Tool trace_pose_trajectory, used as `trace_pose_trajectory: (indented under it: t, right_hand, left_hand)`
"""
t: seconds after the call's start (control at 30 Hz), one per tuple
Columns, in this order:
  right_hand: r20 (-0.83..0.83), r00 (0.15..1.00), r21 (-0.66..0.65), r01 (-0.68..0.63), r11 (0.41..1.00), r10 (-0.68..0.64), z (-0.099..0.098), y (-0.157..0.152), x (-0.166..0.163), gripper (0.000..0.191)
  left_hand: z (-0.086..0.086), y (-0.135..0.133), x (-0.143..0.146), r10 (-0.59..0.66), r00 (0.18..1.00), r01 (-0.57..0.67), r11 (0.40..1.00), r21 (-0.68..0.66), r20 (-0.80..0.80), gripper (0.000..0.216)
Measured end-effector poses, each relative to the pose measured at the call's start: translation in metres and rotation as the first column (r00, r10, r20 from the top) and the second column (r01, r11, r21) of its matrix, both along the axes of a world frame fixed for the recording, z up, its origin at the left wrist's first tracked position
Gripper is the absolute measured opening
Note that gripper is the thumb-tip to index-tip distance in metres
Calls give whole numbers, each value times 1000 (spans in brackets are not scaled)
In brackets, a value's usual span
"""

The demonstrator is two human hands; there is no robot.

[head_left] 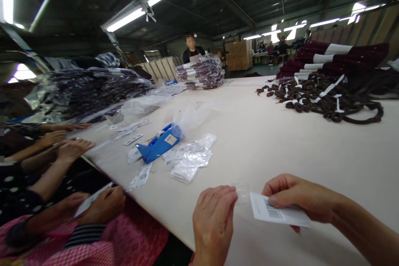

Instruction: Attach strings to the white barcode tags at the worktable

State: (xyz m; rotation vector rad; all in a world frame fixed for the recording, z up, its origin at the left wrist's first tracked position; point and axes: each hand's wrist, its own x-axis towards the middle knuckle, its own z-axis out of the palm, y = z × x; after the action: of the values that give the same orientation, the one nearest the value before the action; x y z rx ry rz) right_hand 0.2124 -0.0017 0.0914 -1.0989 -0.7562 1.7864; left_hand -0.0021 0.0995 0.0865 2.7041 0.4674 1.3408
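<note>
Near the front of the white table, my right hand [296, 197] pinches a white card with a barcode [262, 210] between thumb and fingers. To its left, my left hand [215, 216] has its fingers closed together on a small clear plastic bag [241, 192], whose edge shows past the fingertips toward the card. The thumb of that hand is hidden. Beyond my hands lies a pile of clear plastic sleeves [191, 160], and beside it stands a blue tape dispenser [162, 143]. Loose printed labels [141, 176] lie around the dispenser.
Brown cord bundles [327, 95] and stacked maroon bundles [330, 56] sit at right. Plastic-wrapped goods stand at back centre [201, 71] and left [90, 91]. Co-workers' hands [102, 205] work along the left table edge; another person [191, 52] stands behind the table.
</note>
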Motion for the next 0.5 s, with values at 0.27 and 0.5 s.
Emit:
trace_pose_trajectory:
  t: [0.27,0.5]
  right_hand:
    - [62,997,0,-45,999,45,-1,4,5,24]
    - [142,990,1,-6,1000,6,-1,7,4,21]
  left_hand:
    - [1,2,-3,-78,996,78,997,-4,-35,19]
    - [-1,1,-2,-122,991,121,992,-30,-55,20]
